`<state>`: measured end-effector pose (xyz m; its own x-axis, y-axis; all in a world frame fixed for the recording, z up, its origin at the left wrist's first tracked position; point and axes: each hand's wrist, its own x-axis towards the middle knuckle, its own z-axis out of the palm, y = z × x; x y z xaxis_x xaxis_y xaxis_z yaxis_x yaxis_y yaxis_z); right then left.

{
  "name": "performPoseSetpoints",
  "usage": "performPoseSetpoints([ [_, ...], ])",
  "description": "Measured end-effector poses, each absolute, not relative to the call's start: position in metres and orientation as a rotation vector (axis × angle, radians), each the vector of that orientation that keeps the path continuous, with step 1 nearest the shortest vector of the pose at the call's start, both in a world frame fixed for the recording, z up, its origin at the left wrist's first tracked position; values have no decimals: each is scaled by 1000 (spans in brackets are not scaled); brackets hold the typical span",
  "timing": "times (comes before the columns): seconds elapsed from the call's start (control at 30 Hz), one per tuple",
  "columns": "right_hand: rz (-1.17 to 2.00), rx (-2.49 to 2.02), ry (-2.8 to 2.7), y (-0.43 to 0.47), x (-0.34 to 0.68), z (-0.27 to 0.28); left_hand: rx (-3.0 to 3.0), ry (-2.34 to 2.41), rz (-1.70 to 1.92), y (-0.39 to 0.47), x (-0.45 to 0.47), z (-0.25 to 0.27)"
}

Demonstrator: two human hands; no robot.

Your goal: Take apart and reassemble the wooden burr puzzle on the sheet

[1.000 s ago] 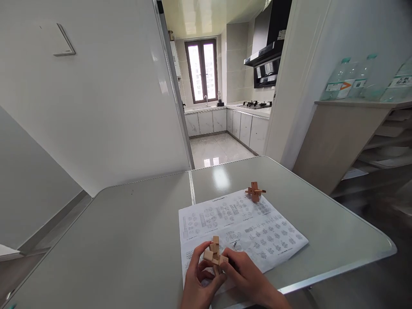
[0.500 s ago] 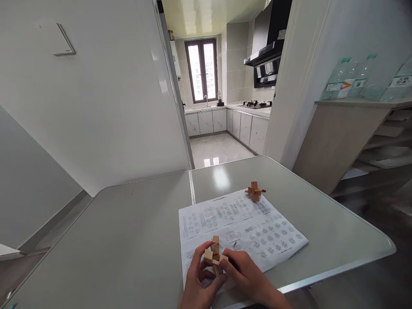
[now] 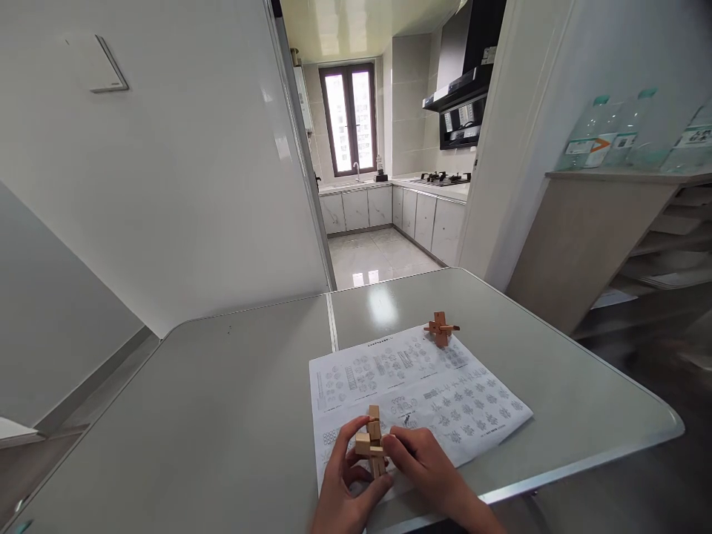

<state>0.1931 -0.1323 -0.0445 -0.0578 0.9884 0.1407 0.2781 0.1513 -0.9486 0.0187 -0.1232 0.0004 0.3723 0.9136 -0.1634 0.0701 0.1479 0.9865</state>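
Observation:
A light wooden interlocking puzzle [image 3: 374, 443], built of several square-ended bars crossing one another, is held above the near part of a printed sheet. My left hand [image 3: 345, 482] wraps round its left side, index finger at the upper part and thumb low near the bottom bar. From the right, my right hand [image 3: 420, 460] pinches the puzzle's right side between thumb and curled fingers. The fingers hide the end of the right bar. Beneath the hands lies the white instruction sheet [image 3: 383, 378], covered with small line drawings.
A reddish-brown wooden puzzle [image 3: 441, 328] stands on the sheet's far right corner. The grey-green table [image 3: 250, 393] has a metal-trimmed edge and a seam left of the sheet. Plastic bottles [image 3: 598, 133] stand on a wooden cabinet [image 3: 606, 222] at the right.
My right thumb has moved slightly up and over the right bar, whose pale end showed before and is now covered. The puzzle has turned a little in my hands.

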Motion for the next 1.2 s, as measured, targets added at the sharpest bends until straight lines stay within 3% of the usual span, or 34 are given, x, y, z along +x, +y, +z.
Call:
performPoseSetpoints([
  [0.77,1209,-1188,-1320,-134,193,-36,1293,822,759,-121,14,5],
  [1.2,1174,-1183,-1292,-134,191,-34,1197,812,803,-118,15,-3],
])
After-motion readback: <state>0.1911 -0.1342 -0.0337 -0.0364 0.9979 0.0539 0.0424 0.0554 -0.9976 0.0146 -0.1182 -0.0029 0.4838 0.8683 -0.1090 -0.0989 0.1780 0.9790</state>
